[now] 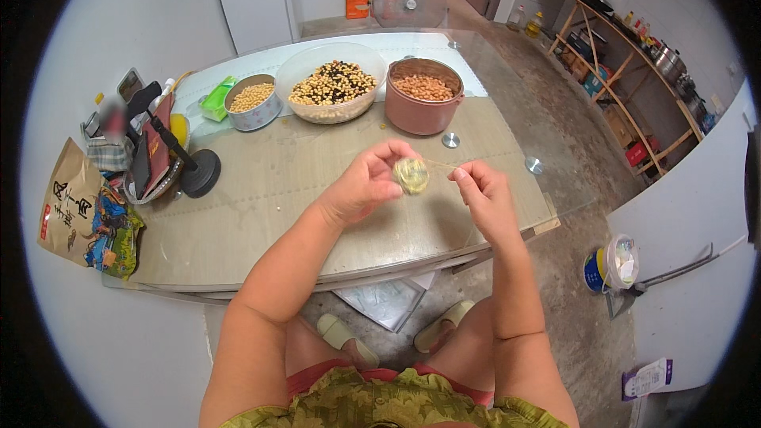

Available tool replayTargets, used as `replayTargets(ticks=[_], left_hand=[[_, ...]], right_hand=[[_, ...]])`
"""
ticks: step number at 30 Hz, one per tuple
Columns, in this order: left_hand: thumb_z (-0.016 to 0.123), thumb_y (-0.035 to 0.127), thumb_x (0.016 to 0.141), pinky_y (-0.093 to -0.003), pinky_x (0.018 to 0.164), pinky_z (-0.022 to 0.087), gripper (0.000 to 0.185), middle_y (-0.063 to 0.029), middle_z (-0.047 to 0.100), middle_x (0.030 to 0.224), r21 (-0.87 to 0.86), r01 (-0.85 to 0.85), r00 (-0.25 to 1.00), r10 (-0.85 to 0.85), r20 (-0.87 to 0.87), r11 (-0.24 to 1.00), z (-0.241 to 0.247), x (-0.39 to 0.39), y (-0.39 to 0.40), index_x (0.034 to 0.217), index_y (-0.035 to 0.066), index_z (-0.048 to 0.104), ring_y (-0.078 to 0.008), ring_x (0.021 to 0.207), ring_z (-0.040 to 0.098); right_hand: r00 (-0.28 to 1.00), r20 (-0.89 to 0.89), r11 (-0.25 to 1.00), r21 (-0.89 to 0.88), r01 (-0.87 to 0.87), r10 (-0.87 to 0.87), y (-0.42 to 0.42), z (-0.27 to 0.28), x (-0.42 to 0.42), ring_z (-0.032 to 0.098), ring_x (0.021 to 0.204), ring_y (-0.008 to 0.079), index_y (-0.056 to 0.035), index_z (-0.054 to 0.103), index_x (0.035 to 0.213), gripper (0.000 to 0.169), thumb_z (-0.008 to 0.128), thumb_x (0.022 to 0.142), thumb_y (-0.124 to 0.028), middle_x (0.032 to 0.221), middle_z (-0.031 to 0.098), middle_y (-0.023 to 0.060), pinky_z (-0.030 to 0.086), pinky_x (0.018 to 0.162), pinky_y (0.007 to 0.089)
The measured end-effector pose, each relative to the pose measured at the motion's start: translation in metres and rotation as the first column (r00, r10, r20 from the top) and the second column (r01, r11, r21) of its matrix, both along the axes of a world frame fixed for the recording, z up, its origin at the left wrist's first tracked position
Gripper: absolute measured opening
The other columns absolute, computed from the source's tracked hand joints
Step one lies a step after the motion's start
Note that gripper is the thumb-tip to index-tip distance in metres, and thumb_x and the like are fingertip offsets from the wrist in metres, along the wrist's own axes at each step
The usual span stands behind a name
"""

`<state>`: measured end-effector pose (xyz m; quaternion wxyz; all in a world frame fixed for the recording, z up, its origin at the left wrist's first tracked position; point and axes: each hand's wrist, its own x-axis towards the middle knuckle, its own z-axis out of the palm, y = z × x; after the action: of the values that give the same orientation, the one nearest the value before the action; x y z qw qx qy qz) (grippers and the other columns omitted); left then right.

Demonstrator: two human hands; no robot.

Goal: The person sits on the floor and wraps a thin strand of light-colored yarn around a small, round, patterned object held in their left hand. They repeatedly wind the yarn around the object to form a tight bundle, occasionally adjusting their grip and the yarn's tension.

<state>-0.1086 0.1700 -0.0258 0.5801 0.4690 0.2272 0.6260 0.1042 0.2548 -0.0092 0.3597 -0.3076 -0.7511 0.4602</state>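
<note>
My left hand [370, 183] holds a small round yellow-green bundle [411, 176] between thumb and fingers, over the front half of the table. It is blurred, so I cannot tell exactly what it is. A thin, pale strand [440, 164] runs taut from its top to my right hand [484, 193], whose thumb and forefinger pinch the far end. Beyond my hands stand a pinkish-brown pot [421, 117] of peanuts [423, 88], a translucent plastic bowl [383, 63] of mixed yellow and black beans or kernels [336, 84], and a round tin [254, 119] of soybeans [251, 97].
The table [285, 226] has a glass top with metal discs [450, 140]. On its left are a green packet [219, 99], a black stand [200, 173], a loaded basket [156, 193] and a paper bag [71, 208]. A bucket [621, 261] stands on the floor at right.
</note>
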Motion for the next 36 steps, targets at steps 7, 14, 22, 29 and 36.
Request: replayTargets(ticks=[7,14,22,29,36], left_hand=[[0.075,0.012,0.076,-0.0345,0.1,0.046,0.049,-0.0039,0.054,0.116,-0.026,-0.297,0.95,0.298,0.093,0.955,0.01,0.004,0.002,0.116,0.011,0.047,-0.0133,0.106,0.056],[0.071,0.003,0.079,-0.0289,0.086,0.049,0.042,-0.0041,0.057,0.111,0.022,-0.534,0.822,0.525,-0.219,0.845,-0.003,0.002,0.012,0.115,0.008,0.048,-0.0121,0.096,0.058],[0.072,0.001,0.078,-0.0276,0.089,0.048,0.043,-0.0012,0.059,0.109,-0.015,-0.279,0.815,0.228,-0.532,0.96,-0.011,0.005,0.01,0.118,0.006,0.056,-0.0102,0.098,0.058],[0.074,0.005,0.08,-0.0285,0.091,0.048,0.041,-0.0017,0.062,0.109,-0.09,0.185,0.841,-0.205,-0.501,0.979,-0.003,0.018,-0.002,0.118,0.006,0.06,-0.0109,0.096,0.058],[0.076,0.001,0.075,-0.0314,0.097,0.043,0.046,-0.0068,0.059,0.116,-0.162,0.458,0.784,-0.483,-0.39,0.874,-0.006,0.016,-0.005,0.118,0.002,0.058,-0.0161,0.108,0.055]], right_hand=[[0.989,0.124,0.972,0.209,-0.111,0.086,-0.021,-0.01,-0.014,0.064,0.067,0.0264,-0.0015,0.067,0.093,0.02,0.055,0.093,-0.018,0.073,0.065,0.0151,0.048,0.062,0.0362],[0.894,0.354,0.918,0.179,-0.355,0.276,-0.065,0.024,-0.005,0.06,0.066,0.0291,-0.0011,0.064,0.09,0.019,0.054,0.093,-0.018,0.074,0.063,0.0172,0.047,0.062,0.0372],[0.959,0.053,0.943,0.171,-0.285,0.28,-0.087,0.068,0.028,0.057,0.058,0.0198,-0.0004,0.065,0.087,0.012,0.058,0.09,-0.01,0.069,0.061,0.0104,0.045,0.057,0.0309],[0.975,-0.21,0.996,0.063,-0.06,0.072,-0.072,0.074,0.043,0.042,0.058,0.004,0.0005,0.066,0.088,0.016,0.058,0.093,-0.012,0.066,0.052,-0.003,0.032,0.052,0.0209],[0.959,-0.284,0.999,0.034,0.006,0.004,-0.047,0.065,0.038,0.039,0.055,0.0024,-0.0005,0.065,0.087,0.021,0.055,0.096,-0.017,0.062,0.048,-0.0055,0.029,0.05,0.0201]])
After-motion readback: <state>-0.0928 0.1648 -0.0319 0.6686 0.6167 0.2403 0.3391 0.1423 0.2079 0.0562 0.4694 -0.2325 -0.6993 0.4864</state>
